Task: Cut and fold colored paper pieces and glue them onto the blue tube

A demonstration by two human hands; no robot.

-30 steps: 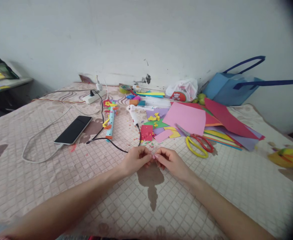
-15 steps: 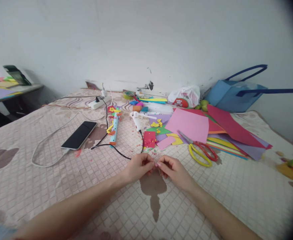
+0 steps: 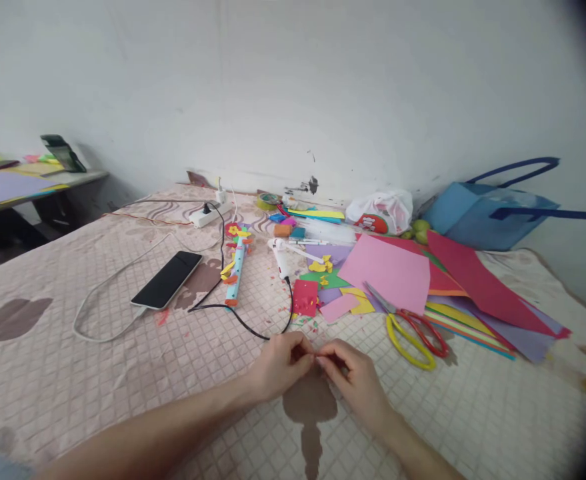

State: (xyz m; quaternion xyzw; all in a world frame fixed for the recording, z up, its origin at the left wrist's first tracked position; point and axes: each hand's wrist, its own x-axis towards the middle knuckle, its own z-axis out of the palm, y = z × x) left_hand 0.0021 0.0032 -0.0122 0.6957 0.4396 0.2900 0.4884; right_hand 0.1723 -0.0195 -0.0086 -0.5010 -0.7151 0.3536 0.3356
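Observation:
My left hand (image 3: 283, 363) and my right hand (image 3: 355, 377) meet at the fingertips over the quilted cloth. Each has thumb and forefinger pinched; between them is something tiny, perhaps pinkish, too small to name. Just beyond lies a red paper piece (image 3: 305, 297) with small scraps on it. A white glue gun (image 3: 281, 259) with a black cord rests behind the hands. To its left is a light blue strip (image 3: 236, 270) decorated with yellow, orange and red pieces. Scissors (image 3: 413, 337) with yellow and red handles lie to the right of my right hand.
A phone (image 3: 167, 280) on a white cable lies left. Pink paper (image 3: 387, 270) and other coloured sheets spread right, before a blue bag (image 3: 487, 213). A power strip (image 3: 210, 215), tape roll (image 3: 267, 201) and plastic bag (image 3: 383, 210) stand near the wall.
The whole view has shifted, so table items appear lower and mostly further right. Both hands remain pinched together at the fingertips, now lower in the picture.

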